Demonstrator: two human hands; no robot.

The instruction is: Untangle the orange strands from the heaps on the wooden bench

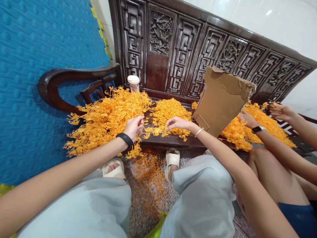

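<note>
My left hand (135, 128), with a black wristband, is closed in a pinch on an orange plastic sprig (135, 149) that trails below the fingers. Close by lies a large tangled heap of orange plastic sprigs (106, 119). My right hand (177, 123), wearing a silver bracelet, has its fingertips drawn together over the front edge of a smaller pile of loose orange pieces (170, 110). What sits between those fingertips is too small to make out. A thin line of orange bits (155, 131) lies between both hands.
Everything rests on a dark carved wooden bench (158, 71). A white-lidded cup (134, 82) stands behind the heap. A cardboard piece (220, 99) leans upright, with another orange pile (262, 124) beyond it, where a co-worker's hands (279, 111) are. Orange scraps (151, 181) litter the floor.
</note>
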